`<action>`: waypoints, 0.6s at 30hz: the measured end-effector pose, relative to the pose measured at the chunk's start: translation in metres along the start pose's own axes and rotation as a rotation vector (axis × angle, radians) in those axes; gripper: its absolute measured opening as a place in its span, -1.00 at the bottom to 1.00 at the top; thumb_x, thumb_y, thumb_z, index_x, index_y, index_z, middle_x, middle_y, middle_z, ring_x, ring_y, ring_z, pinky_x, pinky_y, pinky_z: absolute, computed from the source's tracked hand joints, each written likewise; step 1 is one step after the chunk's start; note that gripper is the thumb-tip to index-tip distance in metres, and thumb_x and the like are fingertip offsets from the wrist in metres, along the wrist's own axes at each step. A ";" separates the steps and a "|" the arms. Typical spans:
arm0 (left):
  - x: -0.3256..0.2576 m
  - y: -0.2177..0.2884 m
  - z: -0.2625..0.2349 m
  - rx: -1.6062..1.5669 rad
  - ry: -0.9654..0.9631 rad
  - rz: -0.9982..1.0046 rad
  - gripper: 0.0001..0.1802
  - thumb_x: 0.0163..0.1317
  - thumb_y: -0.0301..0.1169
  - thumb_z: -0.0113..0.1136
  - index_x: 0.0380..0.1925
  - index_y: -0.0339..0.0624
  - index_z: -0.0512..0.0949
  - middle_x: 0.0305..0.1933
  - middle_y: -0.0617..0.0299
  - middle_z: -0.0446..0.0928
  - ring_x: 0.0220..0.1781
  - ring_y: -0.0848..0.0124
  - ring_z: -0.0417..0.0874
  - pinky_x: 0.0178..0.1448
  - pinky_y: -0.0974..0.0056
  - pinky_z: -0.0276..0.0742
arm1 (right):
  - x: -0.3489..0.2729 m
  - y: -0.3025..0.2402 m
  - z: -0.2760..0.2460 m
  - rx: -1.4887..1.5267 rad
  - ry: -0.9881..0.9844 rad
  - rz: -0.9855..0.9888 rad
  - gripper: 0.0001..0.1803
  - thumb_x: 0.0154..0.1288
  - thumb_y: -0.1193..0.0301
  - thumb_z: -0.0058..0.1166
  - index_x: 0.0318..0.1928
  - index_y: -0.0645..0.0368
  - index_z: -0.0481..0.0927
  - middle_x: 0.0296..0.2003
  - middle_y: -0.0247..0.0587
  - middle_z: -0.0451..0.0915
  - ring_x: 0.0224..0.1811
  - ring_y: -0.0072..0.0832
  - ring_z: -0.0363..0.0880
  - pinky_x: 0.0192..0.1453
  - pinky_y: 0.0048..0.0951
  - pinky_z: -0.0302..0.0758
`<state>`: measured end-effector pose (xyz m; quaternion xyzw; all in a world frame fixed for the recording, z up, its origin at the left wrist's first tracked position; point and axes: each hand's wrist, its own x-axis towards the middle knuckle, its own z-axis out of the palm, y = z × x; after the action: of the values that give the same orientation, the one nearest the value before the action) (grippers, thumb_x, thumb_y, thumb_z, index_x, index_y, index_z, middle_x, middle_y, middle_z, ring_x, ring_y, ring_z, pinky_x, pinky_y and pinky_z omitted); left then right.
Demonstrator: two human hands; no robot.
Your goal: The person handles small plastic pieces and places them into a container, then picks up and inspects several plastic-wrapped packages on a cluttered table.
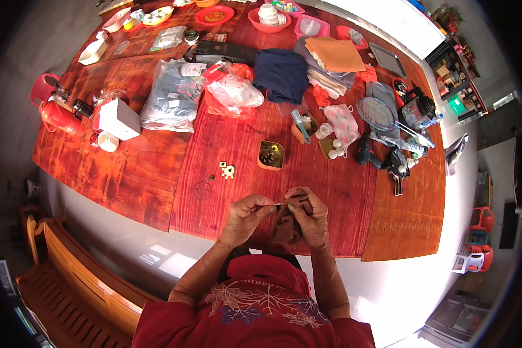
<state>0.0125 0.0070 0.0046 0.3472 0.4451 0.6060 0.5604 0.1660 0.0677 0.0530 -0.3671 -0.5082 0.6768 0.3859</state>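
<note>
Shirt print: the person's red shirt [261, 313] carries pale and blue leaf shapes, with a line of pale lettering above them, partly lost in the folds.
Garment packet: the clear packet [171, 95] of grey-blue clothing bears a white label near its upper right corner and smaller white tags lower down; their print is too small to tell.
Black box: the long box [223, 52] behind it shows a small reddish mark.
Brown cloth: soft, dark and crumpled [284, 229], bunched into folds, held at the near edge of the red-stained wooden bench [330, 232], part of it hanging below the hands.
Left hand: thumb and fingers of the left hand [250, 213] pressed together beside the cloth's upper edge; what they pinch is too small to tell.
Right hand: fingers of the right hand [310, 217] pinching the cloth.
Square tin: gold-lined, with dark bits inside [271, 165], beyond the hands.
Pale pieces: small knobbly shapes [228, 171] left of the tin.
</note>
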 end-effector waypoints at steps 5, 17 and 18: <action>-0.001 0.004 0.000 0.110 -0.088 0.030 -0.94 0.23 -0.59 0.11 -0.32 -0.35 0.54 -0.33 0.27 0.54 -0.25 0.56 0.55 -0.15 0.45 0.55 | 0.005 0.003 -0.012 -0.197 -0.209 0.007 -0.79 0.23 0.66 -0.05 -0.11 0.37 0.45 -0.32 -0.29 0.54 -0.20 -0.68 0.51 -0.09 -0.64 0.45; -0.012 0.003 -0.006 -0.029 -0.037 -0.051 -0.89 0.26 -0.51 0.13 -0.27 -0.30 0.58 -0.33 0.32 0.58 -0.35 0.64 0.51 -0.24 0.52 0.49 | -0.006 0.008 -0.016 -0.107 -0.171 0.080 -0.78 0.16 0.66 0.00 -0.14 0.32 0.45 -0.31 -0.35 0.51 -0.25 -0.71 0.46 -0.11 -0.64 0.43; -0.013 0.003 -0.007 -0.037 -0.020 -0.039 -0.89 0.25 -0.51 0.13 -0.27 -0.31 0.58 -0.33 0.32 0.58 -0.35 0.65 0.51 -0.24 0.52 0.49 | -0.006 0.006 -0.015 -0.104 -0.146 0.071 -0.77 0.16 0.66 0.01 -0.13 0.32 0.45 -0.31 -0.35 0.51 -0.25 -0.71 0.46 -0.11 -0.64 0.43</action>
<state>0.0061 -0.0065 0.0059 0.3339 0.4348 0.5996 0.5831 0.1814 0.0671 0.0444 -0.3540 -0.5560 0.6878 0.3040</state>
